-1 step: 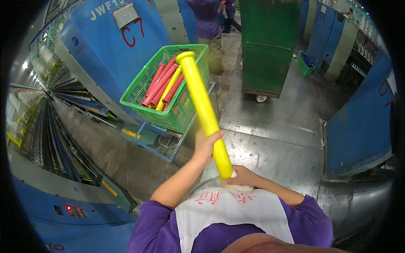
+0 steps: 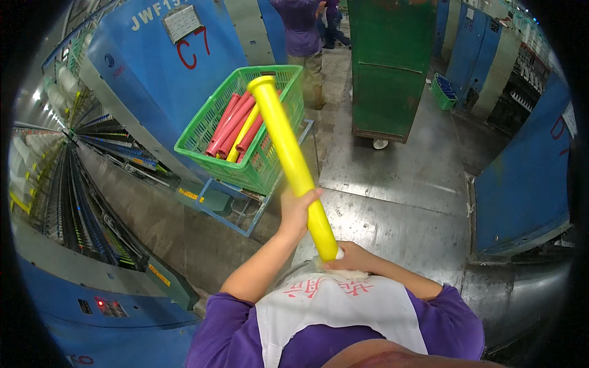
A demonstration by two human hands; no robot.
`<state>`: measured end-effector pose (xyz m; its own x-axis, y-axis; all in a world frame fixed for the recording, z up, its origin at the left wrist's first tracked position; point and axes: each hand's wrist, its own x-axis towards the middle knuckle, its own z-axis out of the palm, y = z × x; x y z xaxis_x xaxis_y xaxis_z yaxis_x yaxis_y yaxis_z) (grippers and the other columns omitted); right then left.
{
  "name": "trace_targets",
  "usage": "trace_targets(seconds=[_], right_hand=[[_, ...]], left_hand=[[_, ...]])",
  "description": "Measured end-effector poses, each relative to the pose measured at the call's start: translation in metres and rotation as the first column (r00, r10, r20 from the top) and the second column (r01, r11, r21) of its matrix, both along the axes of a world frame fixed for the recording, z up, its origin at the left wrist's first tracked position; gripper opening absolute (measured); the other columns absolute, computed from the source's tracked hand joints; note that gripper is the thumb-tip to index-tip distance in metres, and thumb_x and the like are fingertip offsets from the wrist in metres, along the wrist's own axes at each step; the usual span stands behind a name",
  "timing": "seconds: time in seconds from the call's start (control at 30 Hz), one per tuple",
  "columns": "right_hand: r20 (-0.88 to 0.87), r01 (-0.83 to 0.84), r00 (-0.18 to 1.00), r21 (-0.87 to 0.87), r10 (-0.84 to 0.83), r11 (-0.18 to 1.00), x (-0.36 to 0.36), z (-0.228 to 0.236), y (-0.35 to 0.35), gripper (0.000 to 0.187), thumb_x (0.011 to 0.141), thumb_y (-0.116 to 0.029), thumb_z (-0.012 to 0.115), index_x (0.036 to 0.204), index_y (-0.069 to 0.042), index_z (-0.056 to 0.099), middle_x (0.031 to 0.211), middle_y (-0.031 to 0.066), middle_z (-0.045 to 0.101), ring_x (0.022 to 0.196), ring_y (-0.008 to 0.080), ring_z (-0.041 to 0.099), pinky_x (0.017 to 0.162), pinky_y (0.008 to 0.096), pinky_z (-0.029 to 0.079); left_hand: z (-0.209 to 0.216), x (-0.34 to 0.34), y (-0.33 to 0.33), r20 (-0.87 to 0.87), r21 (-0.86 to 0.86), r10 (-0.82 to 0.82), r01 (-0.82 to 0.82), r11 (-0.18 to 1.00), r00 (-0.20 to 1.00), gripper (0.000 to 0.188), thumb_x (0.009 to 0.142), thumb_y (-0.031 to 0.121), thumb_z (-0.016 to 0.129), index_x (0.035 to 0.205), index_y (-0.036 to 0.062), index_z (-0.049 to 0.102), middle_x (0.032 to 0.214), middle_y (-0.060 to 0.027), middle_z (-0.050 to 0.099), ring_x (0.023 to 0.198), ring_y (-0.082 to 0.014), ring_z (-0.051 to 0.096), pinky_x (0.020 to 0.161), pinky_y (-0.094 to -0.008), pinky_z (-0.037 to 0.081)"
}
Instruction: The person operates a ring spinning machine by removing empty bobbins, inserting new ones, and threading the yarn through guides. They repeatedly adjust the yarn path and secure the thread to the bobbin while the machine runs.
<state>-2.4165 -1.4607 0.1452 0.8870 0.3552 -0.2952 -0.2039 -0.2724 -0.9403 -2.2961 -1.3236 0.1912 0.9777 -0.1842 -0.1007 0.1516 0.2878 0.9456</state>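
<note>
Left hand (image 2: 299,211) grips the yellow tube (image 2: 289,156) mid-shaft, right hand (image 2: 351,257) clasps its lower end, beside the green basket (image 2: 208,132) of tubes.

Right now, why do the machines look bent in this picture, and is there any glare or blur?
In the head view the fisheye lens bends straight edges toward the rim, so the blue machine curves and the corners go black; overhead light glares off the shiny metal floor; the yellow tube and the left hand gripping it look fairly sharp, while the green basket mesh is slightly soft.
</note>
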Motion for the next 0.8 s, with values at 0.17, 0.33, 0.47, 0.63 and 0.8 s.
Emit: trace_targets(seconds=[0.17,0.33,0.47,0.63,0.8], right_hand=[[-0.301,-0.14,0.939,0.109,0.167,0.984,0.03,-0.004,0.003,0.05,0.069,-0.028,0.074,0.111,-0.005,0.057,0.095,0.0043,0.06,0.089,0.0136,0.055,0.08,0.0255,0.042],[-0.106,-0.396,0.879,0.385,0.466,0.834,0.076,-0.025,0.027,0.048,0.069,-0.027,0.073,0.109,-0.007,0.057,0.099,0.0035,0.058,0.096,0.0134,0.052,0.085,0.026,0.04],[-0.171,-0.375,0.879,0.329,0.445,0.867,0.121,-0.021,0.046,0.048,0.069,-0.026,0.073,0.11,-0.006,0.057,0.1,0.0032,0.057,0.096,0.014,0.051,0.085,0.0269,0.04],[-0.163,-0.507,0.817,0.256,0.554,0.823,0.177,-0.022,0.083,0.044,0.07,-0.022,0.071,0.108,-0.005,0.056,0.1,0.004,0.057,0.096,0.0152,0.051,0.084,0.028,0.04],[-0.187,-0.471,0.742,0.538,0.644,0.699,0.218,-0.033,0.111,0.045,0.069,-0.018,0.07,0.109,-0.004,0.055,0.108,0.007,0.055,0.104,0.0171,0.049,0.089,0.0311,0.038]], left_hand=[[0.002,0.015,0.021,0.059,-0.095,0.074,-0.068,0.993,0.996,0.025,0.069,0.009,0.066,0.088,0.0022,0.051,0.074,-0.0038,0.053,0.062,-0.0134,0.052,0.056,-0.0259,0.042],[-0.002,0.046,0.054,0.104,-0.357,-0.028,0.064,0.932,0.994,0.032,0.067,0.012,0.065,0.094,0.0024,0.05,0.081,-0.005,0.052,0.067,-0.0148,0.052,0.058,-0.0279,0.043],[-0.004,0.082,0.082,0.059,-0.33,0.089,-0.064,0.942,0.994,0.031,0.068,0.01,0.066,0.093,0.0038,0.05,0.082,-0.0045,0.051,0.067,-0.0149,0.053,0.058,-0.0273,0.043],[-0.003,0.129,0.119,0.067,-0.249,0.105,-0.085,0.965,0.992,0.026,0.069,0.004,0.066,0.09,0.0043,0.051,0.078,-0.0027,0.052,0.064,-0.0138,0.053,0.057,-0.0251,0.043],[-0.008,0.172,0.147,0.045,-0.346,0.041,-0.023,0.938,0.998,0.034,0.068,0.004,0.066,0.097,0.0042,0.05,0.08,-0.0024,0.05,0.069,-0.0146,0.052,0.061,-0.0262,0.045]])
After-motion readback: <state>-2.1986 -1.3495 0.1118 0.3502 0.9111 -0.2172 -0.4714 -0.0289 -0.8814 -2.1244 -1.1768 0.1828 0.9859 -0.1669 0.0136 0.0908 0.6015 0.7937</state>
